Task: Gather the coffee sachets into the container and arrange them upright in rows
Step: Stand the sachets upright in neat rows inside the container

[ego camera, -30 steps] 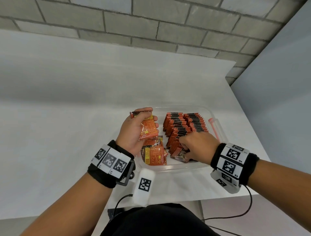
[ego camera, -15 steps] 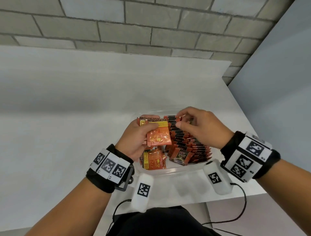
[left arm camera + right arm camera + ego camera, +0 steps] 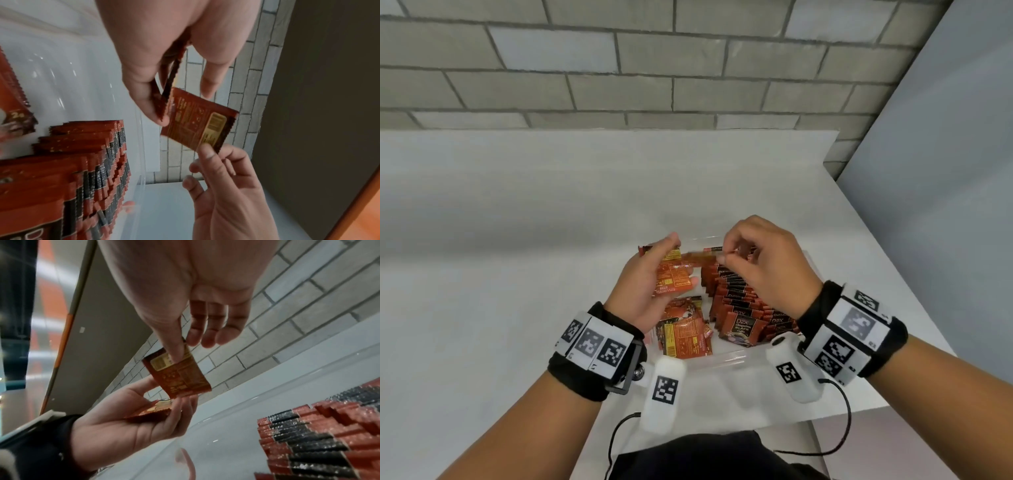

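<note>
The right hand (image 3: 767,270) pinches one sachet (image 3: 179,374) between thumb and forefinger at its yellow-label end, the other three fingers (image 3: 209,335) hanging loose and holding nothing. The sachet is in the air above the container (image 3: 726,359), its flat face toward the wrist cameras, its free end pointing at the left hand (image 3: 643,291) and lying just beside that hand's fingertips; I cannot tell whether they touch it.

The left hand is clenched on a small stack (image 3: 674,277) of sachets, thumb on top and fingers beneath, palm turned up, also over the container's left side. In the left wrist view the stack's serrated edges (image 3: 168,91) show fanned between thumb and fingers.

From the right grip, the rows (image 3: 739,301) lie straight below and slightly nearer the person: packed sachets standing on edge in the container's right part, dark bands up. The rows run away from the person, each sachet's face crossing that line. The right hand is the nearer one to them; the left hand sits over the left part, where a few loose sachets (image 3: 685,335) lie flat on the floor of the container.

As I judge it, the held sachet must be turned so its long axis is vertical and its face is parallel to its neighbours, then lowered into a row. Most of the task looks done; the stack and the flat ones remain.

The container rests on a white desk (image 3: 517,274) near its front right corner, with a brick wall (image 3: 654,68) behind.
</note>
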`<control>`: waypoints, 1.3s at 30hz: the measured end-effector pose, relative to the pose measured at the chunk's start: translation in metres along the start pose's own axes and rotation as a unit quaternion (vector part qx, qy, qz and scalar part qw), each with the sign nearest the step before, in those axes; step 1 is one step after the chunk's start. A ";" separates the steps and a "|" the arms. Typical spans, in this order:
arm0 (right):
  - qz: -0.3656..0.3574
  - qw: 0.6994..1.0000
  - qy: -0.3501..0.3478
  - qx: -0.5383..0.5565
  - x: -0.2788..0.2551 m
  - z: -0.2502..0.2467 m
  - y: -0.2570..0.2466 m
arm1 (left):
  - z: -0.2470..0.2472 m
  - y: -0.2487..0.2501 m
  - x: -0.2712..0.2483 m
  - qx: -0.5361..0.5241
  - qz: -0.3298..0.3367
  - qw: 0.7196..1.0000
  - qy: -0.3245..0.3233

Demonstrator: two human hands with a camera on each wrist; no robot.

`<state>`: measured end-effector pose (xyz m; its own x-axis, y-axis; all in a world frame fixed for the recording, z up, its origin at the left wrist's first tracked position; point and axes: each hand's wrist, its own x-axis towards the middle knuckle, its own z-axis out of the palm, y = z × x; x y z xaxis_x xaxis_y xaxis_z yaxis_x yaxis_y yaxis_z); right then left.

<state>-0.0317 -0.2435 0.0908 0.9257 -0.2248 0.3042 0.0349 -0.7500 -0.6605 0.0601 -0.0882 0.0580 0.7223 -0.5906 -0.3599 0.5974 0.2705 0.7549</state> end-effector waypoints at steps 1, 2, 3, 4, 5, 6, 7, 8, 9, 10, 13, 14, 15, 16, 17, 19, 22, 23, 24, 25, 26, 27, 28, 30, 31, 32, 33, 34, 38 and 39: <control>-0.009 1.000 -0.024 0.003 -0.003 0.001 0.001 | 0.000 0.000 0.000 -0.011 0.003 1.000 -0.001; -0.012 0.999 -0.050 0.006 -0.005 0.001 0.003 | 0.001 0.000 -0.001 -0.016 0.009 1.000 -0.001; -0.012 0.997 -0.074 0.007 -0.006 0.001 0.005 | 0.001 0.001 -0.001 -0.016 0.017 1.000 -0.001; -0.011 0.996 -0.093 0.003 -0.008 0.001 0.006 | 0.002 0.001 -0.001 -0.014 0.024 1.000 -0.001; -0.007 0.994 -0.108 -0.001 -0.009 0.001 0.006 | 0.003 0.001 -0.001 -0.010 0.033 0.999 -0.002; 0.000 0.993 -0.117 -0.002 -0.009 0.000 0.006 | 0.003 0.001 -0.001 -0.007 0.044 0.999 -0.004; 0.014 0.992 -0.122 0.003 -0.008 0.000 0.006 | 0.004 0.001 -0.001 -0.008 0.056 0.998 -0.003; 0.039 0.991 -0.127 0.018 -0.008 -0.002 0.006 | 0.004 0.001 0.000 -0.012 0.064 0.998 0.000; 0.071 0.987 -0.134 0.046 -0.006 -0.003 0.006 | 0.004 0.002 -0.001 -0.017 0.070 0.997 0.004; 0.107 0.981 -0.139 0.080 -0.005 -0.004 0.006 | 0.004 0.002 0.000 -0.022 0.073 0.997 0.008; 0.186 0.960 -0.138 0.156 -0.003 -0.004 0.006 | 0.005 0.002 0.000 -0.027 0.079 0.997 0.004; 0.197 0.957 -0.136 0.166 -0.002 -0.003 0.006 | 0.006 0.001 0.000 -0.024 0.079 0.997 -0.001; 0.199 0.957 -0.131 0.164 -0.001 -0.002 0.007 | 0.006 0.001 0.000 -0.016 0.079 0.997 -0.007; 0.192 0.962 -0.123 0.153 0.000 -0.001 0.007 | 0.007 0.001 0.000 -0.001 0.078 0.997 -0.015; 0.179 0.968 -0.111 0.134 0.002 -0.001 0.007 | 0.009 0.000 -0.001 0.018 0.078 0.997 -0.024; 0.148 0.979 -0.096 0.101 0.004 -0.003 0.006 | 0.011 -0.001 -0.003 0.058 0.075 0.995 -0.042; 0.113 0.981 -0.132 0.091 0.006 -0.006 0.005 | 0.012 -0.006 -0.005 0.095 0.068 0.991 -0.063; 0.109 0.979 -0.148 0.090 0.006 -0.008 0.004 | 0.012 -0.007 -0.005 0.101 0.067 0.991 -0.064; 0.108 0.977 -0.162 0.085 0.005 -0.009 0.005 | 0.013 -0.008 -0.005 0.100 0.066 0.991 -0.061; 0.111 0.975 -0.175 0.075 0.004 -0.010 0.006 | 0.012 -0.008 -0.004 0.094 0.063 0.992 -0.053; 0.115 0.973 -0.190 0.060 0.002 -0.011 0.009 | 0.011 -0.008 -0.004 0.082 0.058 0.994 -0.040; 0.119 0.971 -0.205 0.043 -0.001 -0.012 0.011 | 0.009 -0.008 -0.003 0.068 0.053 0.996 -0.025; 0.122 0.968 -0.219 0.026 -0.005 -0.012 0.014 | 0.007 -0.009 -0.001 0.058 0.047 0.997 -0.013; 0.124 0.962 -0.242 -0.018 -0.014 -0.009 0.019 | 0.000 -0.010 0.001 0.050 0.037 0.998 0.002; 0.123 0.959 -0.251 -0.046 -0.019 -0.008 0.021 | -0.002 -0.010 0.002 0.049 0.034 0.998 0.006; 0.122 0.955 -0.260 -0.072 -0.023 -0.006 0.024 | -0.004 -0.011 0.002 0.048 0.030 0.998 0.006; 0.124 0.951 -0.267 -0.091 -0.026 -0.005 0.026 | -0.006 -0.011 0.002 0.046 0.028 0.999 0.005; 0.125 0.948 -0.273 -0.106 -0.029 -0.003 0.027 | -0.007 -0.012 0.002 0.043 0.026 0.999 0.003; 0.103 0.937 -0.273 -0.194 -0.034 0.004 0.028 | -0.010 -0.012 0.002 0.039 0.018 0.999 -0.006; 0.094 0.933 -0.270 -0.218 -0.034 0.005 0.028 | -0.010 -0.012 0.001 0.041 0.016 0.999 -0.007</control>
<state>-0.0603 -0.2541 0.0587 0.9592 -0.1198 -0.2563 -0.1942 -0.9375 -0.2889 0.0577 -0.0845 0.0431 0.7357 -0.5931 -0.3272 0.5428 0.2273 0.8085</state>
